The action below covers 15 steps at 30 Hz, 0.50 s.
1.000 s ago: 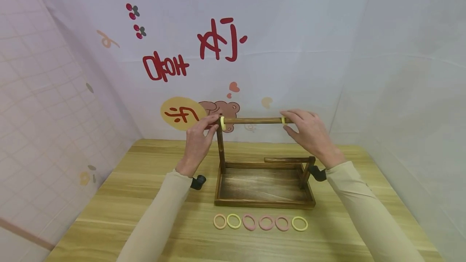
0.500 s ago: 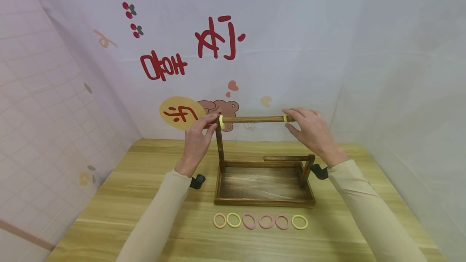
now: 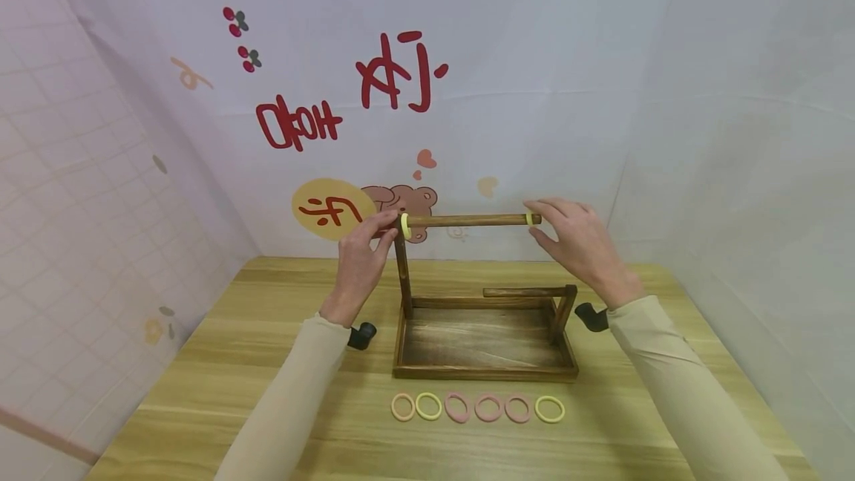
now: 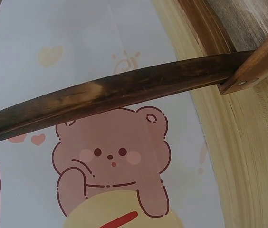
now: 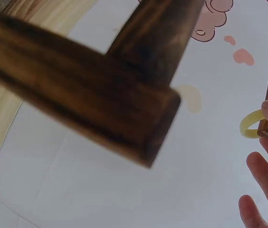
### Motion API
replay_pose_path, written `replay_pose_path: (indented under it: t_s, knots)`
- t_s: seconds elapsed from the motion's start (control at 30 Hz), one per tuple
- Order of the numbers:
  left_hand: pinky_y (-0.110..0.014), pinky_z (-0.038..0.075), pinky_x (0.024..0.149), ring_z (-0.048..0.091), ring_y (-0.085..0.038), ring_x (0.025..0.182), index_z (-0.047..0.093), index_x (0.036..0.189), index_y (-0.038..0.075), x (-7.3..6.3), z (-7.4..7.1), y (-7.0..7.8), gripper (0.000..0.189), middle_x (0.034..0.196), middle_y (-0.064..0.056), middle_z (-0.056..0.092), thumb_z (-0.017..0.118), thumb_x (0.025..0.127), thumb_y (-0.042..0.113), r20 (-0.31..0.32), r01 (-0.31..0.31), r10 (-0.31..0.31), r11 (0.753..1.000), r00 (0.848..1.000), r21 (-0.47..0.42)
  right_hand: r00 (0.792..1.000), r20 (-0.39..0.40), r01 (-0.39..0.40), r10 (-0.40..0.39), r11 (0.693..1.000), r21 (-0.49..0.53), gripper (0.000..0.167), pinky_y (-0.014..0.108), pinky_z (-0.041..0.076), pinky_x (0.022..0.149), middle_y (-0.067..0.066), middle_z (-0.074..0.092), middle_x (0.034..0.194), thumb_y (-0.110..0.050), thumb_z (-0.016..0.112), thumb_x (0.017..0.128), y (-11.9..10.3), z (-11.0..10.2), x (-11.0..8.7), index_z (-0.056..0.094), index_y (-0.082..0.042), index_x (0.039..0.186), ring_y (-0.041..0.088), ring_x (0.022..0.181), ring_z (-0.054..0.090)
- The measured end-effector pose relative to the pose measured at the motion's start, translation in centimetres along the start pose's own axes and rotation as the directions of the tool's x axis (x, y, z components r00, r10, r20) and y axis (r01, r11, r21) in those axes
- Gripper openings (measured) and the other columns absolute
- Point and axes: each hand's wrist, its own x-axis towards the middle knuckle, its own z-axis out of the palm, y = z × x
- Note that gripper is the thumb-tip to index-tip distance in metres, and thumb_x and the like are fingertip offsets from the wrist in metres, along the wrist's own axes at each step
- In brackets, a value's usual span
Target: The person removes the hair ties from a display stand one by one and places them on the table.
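Observation:
A dark wooden stand (image 3: 485,373) has a tall post (image 3: 404,277) on its left, which bears a long upper rod (image 3: 467,220). My left hand (image 3: 358,258) holds the top of that post, thumb and fingers on either side. Close by, a yellow hair tie (image 3: 405,227) hangs round the rod's left end. My right hand (image 3: 582,249) pinches another yellow hair tie (image 3: 530,219), which encircles the rod near its free right end. In the right wrist view, the thumb lies on this hair tie (image 5: 247,129) beside the rod tip.
A shorter lower rod (image 3: 524,292) juts left from the stand's right post (image 3: 563,315). In front, several pink, yellow and peach hair ties (image 3: 488,408) lie in a row on the wooden table (image 3: 267,362). A printed cloth (image 3: 534,95) hangs behind.
The right hand has moved right, sliding the yellow hair tie along the upper rod to near its free end. My left hand has stayed at the post top.

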Motion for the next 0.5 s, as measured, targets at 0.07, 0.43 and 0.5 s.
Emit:
replay_pose_path:
  t_s: [0.07,0.43,0.5]
  knots:
    - [-0.044,0.062,0.085,0.075,-0.032,0.096,0.072,0.123,-0.003,0.01,0.03,0.0,0.028,0.122,-0.017,0.073,0.073,0.095,0.001,0.0,0.001,-0.001,1.0,1.0,-0.001,1.0,-0.003,0.002,-0.002,1.0,-0.001,0.05,0.064,0.051,0.09,0.016,0.072,0.12,-0.003,0.084,0.084,0.08,-0.04,-0.08,0.067,-0.003,0.132,0.038,0.106,0.068]
    - [-0.044,0.062,0.085,0.075,-0.032,0.097,0.072,0.122,-0.004,-0.03,-0.04,0.12,0.028,0.122,-0.017,0.073,0.073,0.095,0.001,-0.002,0.016,-0.016,1.0,1.0,-0.003,1.0,-0.009,-0.001,0.001,1.0,-0.003,0.051,0.066,0.05,0.091,0.018,0.071,0.123,-0.002,0.085,0.083,0.43,-0.57,-0.4,0.067,-0.003,0.132,0.04,0.108,0.067]
    - [-0.044,0.062,0.086,0.075,-0.032,0.097,0.072,0.122,-0.003,0.0,-0.02,0.14,0.027,0.122,-0.016,0.073,0.073,0.095,0.002,-0.001,0.018,-0.018,1.0,1.0,-0.007,1.0,-0.015,-0.001,0.001,1.0,-0.004,0.052,0.065,0.05,0.091,0.017,0.071,0.123,-0.002,0.085,0.083,0.51,-0.69,-0.46,0.067,-0.003,0.132,0.04,0.109,0.067]
